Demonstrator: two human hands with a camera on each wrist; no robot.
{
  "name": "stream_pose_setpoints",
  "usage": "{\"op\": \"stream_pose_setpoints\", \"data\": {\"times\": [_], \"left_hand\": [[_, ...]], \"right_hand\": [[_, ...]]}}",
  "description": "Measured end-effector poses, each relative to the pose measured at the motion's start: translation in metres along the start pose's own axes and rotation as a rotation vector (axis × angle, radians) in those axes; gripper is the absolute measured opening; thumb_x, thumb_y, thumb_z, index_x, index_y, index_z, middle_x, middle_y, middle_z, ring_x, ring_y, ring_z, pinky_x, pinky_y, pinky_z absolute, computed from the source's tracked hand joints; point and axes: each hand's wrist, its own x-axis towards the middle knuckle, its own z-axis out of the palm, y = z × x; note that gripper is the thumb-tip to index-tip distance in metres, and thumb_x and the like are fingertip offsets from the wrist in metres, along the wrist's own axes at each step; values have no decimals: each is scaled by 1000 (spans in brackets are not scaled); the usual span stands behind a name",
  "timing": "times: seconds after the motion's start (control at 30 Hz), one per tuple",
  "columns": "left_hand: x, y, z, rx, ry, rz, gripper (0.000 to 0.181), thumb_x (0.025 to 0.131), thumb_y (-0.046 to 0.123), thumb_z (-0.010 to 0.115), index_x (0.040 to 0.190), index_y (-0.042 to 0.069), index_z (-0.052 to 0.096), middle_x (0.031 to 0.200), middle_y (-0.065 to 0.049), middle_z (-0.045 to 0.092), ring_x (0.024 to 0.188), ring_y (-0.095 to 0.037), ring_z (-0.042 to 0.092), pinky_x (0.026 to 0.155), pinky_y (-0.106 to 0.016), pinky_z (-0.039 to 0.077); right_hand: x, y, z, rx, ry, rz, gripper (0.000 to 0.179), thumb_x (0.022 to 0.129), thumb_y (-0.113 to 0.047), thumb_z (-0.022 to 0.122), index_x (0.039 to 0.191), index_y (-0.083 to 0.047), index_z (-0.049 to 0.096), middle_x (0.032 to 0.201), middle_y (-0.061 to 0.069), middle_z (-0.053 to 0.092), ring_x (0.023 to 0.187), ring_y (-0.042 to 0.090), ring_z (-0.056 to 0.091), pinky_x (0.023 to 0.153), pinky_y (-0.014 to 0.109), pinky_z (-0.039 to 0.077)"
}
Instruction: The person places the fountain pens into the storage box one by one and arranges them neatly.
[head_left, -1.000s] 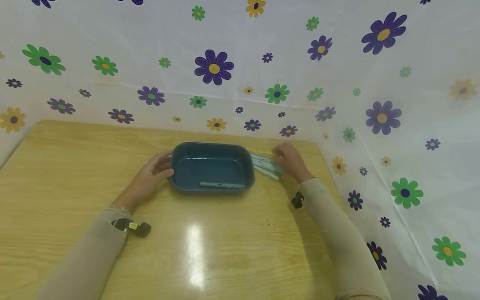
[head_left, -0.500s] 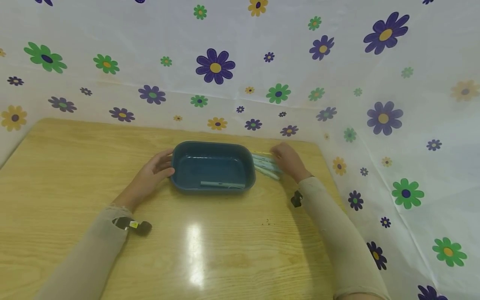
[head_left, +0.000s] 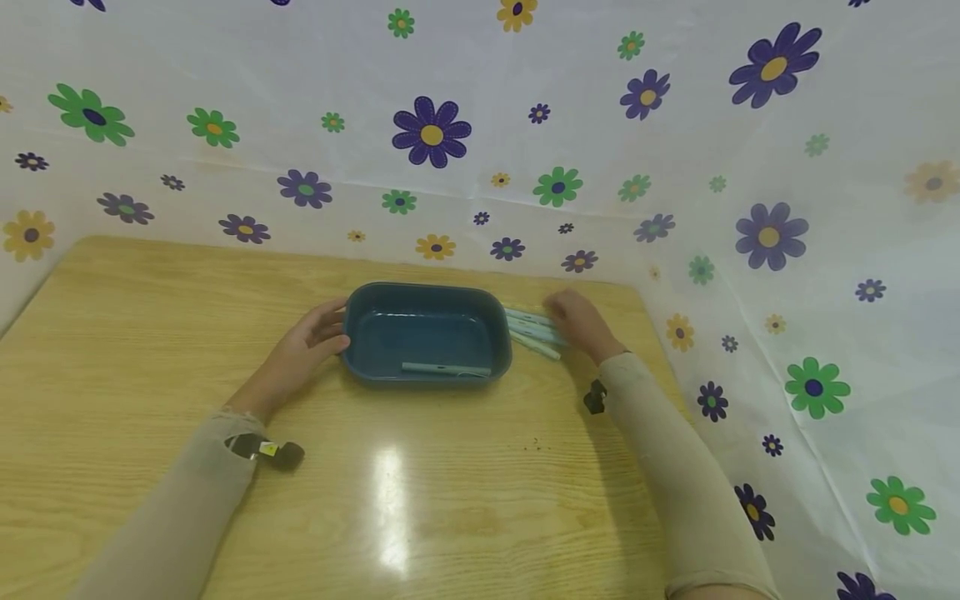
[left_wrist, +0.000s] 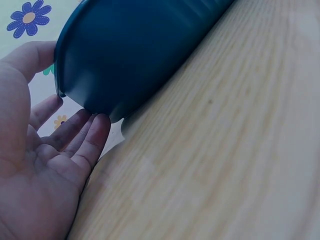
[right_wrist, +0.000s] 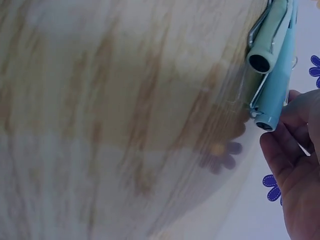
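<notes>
A dark blue rectangular basin stands on the wooden table, with one pale blue-green pen lying along its near side. My left hand rests loosely curved against the basin's left end; in the left wrist view, fingertips touch its outer wall near the base. Several capped pens in pale green and blue lie just right of the basin. Over their right ends, my right hand has its fingers curled. In the right wrist view its thumb and finger pinch the end of a light blue pen; the far fingertips are partly hidden.
White flower-printed sheeting hangs behind the table and along its right side. A few small dark specks mark the wooden tabletop in front of the pens. A dark wrist camera sits on the left sleeve.
The basin, the pen inside it and my left hand keep their places. My right hand shifts only very slightly over the ends of the pens, which stay beside the basin.
</notes>
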Motion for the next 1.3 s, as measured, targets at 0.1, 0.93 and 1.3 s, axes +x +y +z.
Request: {"op": "stream_pose_setpoints", "data": {"times": [0.1, 0.93, 1.3], "left_hand": [[-1, 1, 0, 6, 0, 3, 67, 105, 34, 62, 163, 27, 30, 161, -12, 40, 145, -35, 42, 112, -37, 46], [-2, 8, 1, 16, 2, 7, 67, 105, 33, 62, 163, 26, 30, 161, -13, 41, 145, -35, 42, 111, -34, 46], [-2, 7, 2, 16, -5, -2, 68, 105, 35, 61, 164, 27, 28, 162, -14, 39, 147, -37, 40, 118, -58, 35]], "right_hand": [[-2, 0, 0, -2, -2, -3, 20, 99, 3, 60, 117, 8, 68, 117, 26, 68, 114, 41, 62, 107, 52, 49], [-18, -22, -29, 145, -10, 108, 32, 105, -18, 60, 129, 3, 63, 117, 19, 68, 104, 35, 66, 93, 49, 56], [-30, -38, -35, 201, -12, 67, 37, 105, -18, 61, 136, 2, 59, 121, 18, 68, 102, 34, 66, 91, 51, 56]]}}
